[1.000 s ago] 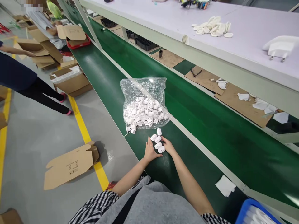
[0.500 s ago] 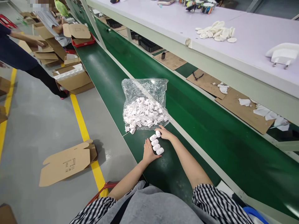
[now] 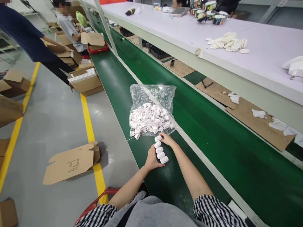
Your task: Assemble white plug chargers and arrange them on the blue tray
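Note:
Several white plug adapters (image 3: 160, 154) with rounded oval faces stand in a short row on the green work surface. My left hand (image 3: 152, 158) lies open along the left side of the row, fingers stretched forward and thumb at the near end. At the far end, my right hand (image 3: 166, 139) pinches one white plug adapter (image 3: 157, 138), slightly apart from the others. Just beyond both hands, a clear plastic bag (image 3: 153, 94) lies with a heap of similar white plugs (image 3: 151, 118) on it or in it; which of the two I cannot tell.
A flattened cardboard box (image 3: 71, 162) lies on the floor at left. Two people (image 3: 21, 31) are among open cartons (image 3: 86, 83) further back. A raised shelf (image 3: 184, 34) along the right bears white oval pieces (image 3: 228, 42). Pliers (image 3: 207, 83) lie on cardboard beneath it.
My right hand has brought its plug adapter to the left, in line with the far end of the row. My left hand stays beside the row. The camera view has shifted slightly.

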Tool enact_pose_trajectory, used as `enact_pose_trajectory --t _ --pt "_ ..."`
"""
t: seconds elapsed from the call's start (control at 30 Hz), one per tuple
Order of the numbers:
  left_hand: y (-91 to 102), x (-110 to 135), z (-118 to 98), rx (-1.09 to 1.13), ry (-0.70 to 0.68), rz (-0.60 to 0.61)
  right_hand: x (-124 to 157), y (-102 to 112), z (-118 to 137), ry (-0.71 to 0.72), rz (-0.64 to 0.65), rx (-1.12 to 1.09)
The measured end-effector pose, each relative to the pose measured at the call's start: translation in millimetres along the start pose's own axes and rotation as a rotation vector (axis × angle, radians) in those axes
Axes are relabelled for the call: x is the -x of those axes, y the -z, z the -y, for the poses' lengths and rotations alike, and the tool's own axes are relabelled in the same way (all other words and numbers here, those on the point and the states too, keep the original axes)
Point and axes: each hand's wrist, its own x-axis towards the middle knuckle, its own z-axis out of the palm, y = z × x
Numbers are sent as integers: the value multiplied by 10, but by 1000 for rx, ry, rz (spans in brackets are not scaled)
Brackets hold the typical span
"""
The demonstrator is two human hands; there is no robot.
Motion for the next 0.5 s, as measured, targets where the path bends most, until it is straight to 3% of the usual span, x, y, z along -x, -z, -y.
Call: enact_pose_trajectory --t 0.17,0.33,0.5 --pt "-33 31 42 -1 -57 -61 32 -74 92 148 51 -41" --pt "-122 -68 94 -33 -5 -20 -56 -284 -56 138 -57 -274" --pt "-244 -149 224 11 59 -8 -38 -567 -212 169 -147 -308"
